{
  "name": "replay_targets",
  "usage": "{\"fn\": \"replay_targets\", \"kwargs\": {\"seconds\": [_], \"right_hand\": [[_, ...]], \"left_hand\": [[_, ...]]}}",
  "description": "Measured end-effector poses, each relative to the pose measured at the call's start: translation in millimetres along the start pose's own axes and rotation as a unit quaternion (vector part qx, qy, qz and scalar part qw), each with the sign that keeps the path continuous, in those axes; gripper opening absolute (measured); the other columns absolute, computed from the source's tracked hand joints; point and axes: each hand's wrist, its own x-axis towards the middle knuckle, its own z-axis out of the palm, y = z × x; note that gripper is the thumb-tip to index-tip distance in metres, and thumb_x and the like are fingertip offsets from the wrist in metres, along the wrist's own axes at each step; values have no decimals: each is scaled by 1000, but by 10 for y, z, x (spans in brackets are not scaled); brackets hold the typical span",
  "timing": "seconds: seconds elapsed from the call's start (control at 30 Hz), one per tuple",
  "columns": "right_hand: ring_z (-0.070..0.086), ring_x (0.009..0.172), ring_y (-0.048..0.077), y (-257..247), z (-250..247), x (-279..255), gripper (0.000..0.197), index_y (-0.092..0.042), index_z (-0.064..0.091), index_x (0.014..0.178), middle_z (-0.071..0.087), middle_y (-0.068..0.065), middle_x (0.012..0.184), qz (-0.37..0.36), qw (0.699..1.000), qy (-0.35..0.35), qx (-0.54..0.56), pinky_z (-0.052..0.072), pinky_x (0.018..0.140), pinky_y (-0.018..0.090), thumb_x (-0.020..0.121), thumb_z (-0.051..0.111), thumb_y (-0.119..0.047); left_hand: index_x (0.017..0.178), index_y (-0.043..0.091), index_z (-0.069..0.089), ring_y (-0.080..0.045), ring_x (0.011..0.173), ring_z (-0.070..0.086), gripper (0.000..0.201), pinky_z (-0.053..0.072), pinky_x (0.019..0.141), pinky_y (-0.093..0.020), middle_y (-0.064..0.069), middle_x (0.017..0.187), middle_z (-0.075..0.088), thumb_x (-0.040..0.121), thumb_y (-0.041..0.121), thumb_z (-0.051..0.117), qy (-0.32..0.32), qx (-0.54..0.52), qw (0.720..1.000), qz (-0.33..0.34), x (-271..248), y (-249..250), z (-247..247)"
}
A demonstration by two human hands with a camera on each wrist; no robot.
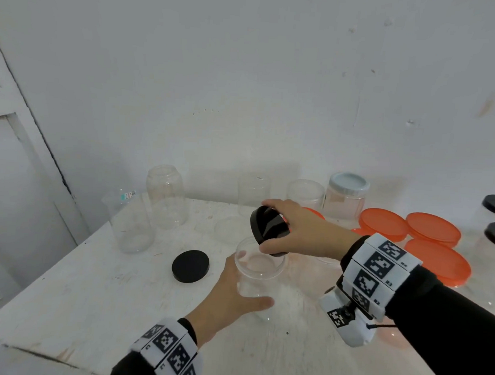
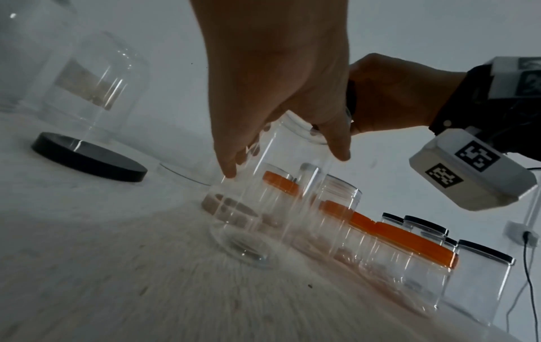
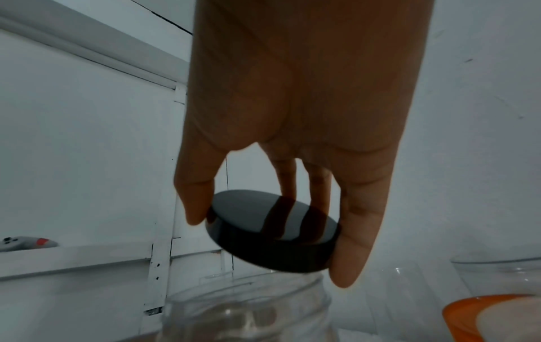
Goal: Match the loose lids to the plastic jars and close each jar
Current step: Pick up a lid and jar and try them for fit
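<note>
While the left hand (image 1: 229, 295) grips the open clear jar (image 1: 257, 269) at frame centre on the worktop (image 1: 91, 291), the right hand (image 1: 301, 230), pinching the tilted black lid (image 1: 268, 227) just above its mouth, should level it before twisting.

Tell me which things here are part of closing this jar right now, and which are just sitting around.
In use: right hand holding black lid; left hand steadying open jar.

Sitting around: spare black lid, orange lids, tall jars, blue-lidded jar.

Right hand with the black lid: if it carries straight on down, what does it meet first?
Likely the open rim of the clear jar that the left hand holds; the right hand has the black lid tilted just above it.
</note>
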Motion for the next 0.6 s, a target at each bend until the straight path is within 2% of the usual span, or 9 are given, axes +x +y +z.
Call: {"fn": "replay_targets", "kwargs": {"seconds": [0.07, 0.13, 0.2, 0.23, 0.3, 0.43, 0.6], "right_hand": [[43, 123, 14, -21, -26, -21, 88, -34, 28, 147, 40, -9, 134, -1, 999, -22, -30, 42, 100, 30, 74, 76, -45], [42, 122, 13, -50, -42, -36, 88, -34, 28, 147, 40, -12, 130, -4, 997, -46, -65, 41, 96, 27, 74, 75, -47], [42, 120, 13, -84, -42, -52, 89, -34, 26, 148, 39, -13, 127, -10, 992, -73, -105, 41, 92, 26, 74, 74, -46], [42, 119, 13, -104, -38, -59, 89, -34, 25, 148, 38, -13, 126, -12, 988, -87, -127, 42, 91, 26, 75, 74, -46], [42, 119, 14, -152, -29, -70, 89, -34, 22, 149, 37, -12, 128, -17, 980, -109, -167, 43, 91, 27, 76, 73, -45], [41, 122, 17, -254, -6, -70, 88, -34, 20, 150, 37, -7, 135, -23, 961, -145, -233, 44, 93, 30, 79, 72, -42], [40, 126, 21, -366, 25, -48, 87, -32, 18, 152, 33, -3, 142, -22, 940, -179, -288, 45, 98, 35, 83, 70, -34]], "left_hand": [[133, 46, 24, 10, 115, 41, 90, 39, 84, -10, 33, 127, 39, 69, 34, 85, 16, 1, 999, 33, 12, 100, 36], [120, 50, 34, 19, 105, 49, 74, 43, 75, -3, 40, 114, 50, 71, 26, 84, 21, 10, 997, 69, 34, 140, 71], [110, 49, 37, 27, 97, 48, 67, 41, 70, 3, 36, 107, 56, 71, 22, 84, 32, 14, 996, 87, 50, 140, 104], [109, 50, 35, 29, 95, 47, 68, 40, 68, 4, 31, 109, 56, 70, 23, 85, 41, 14, 995, 85, 54, 138, 115], [108, 52, 32, 31, 93, 45, 70, 38, 68, 5, 29, 110, 50, 70, 25, 84, 49, 19, 995, 87, 63, 116, 128], [107, 70, 27, 33, 100, 40, 75, 34, 75, 8, 38, 111, 50, 72, 32, 82, 42, 41, 994, 88, 81, 56, 128], [112, 64, 22, 38, 98, 34, 76, 30, 72, 11, 38, 116, 39, 67, 48, 82, 43, 36, 996, 65, 123, -42, 121]]}}
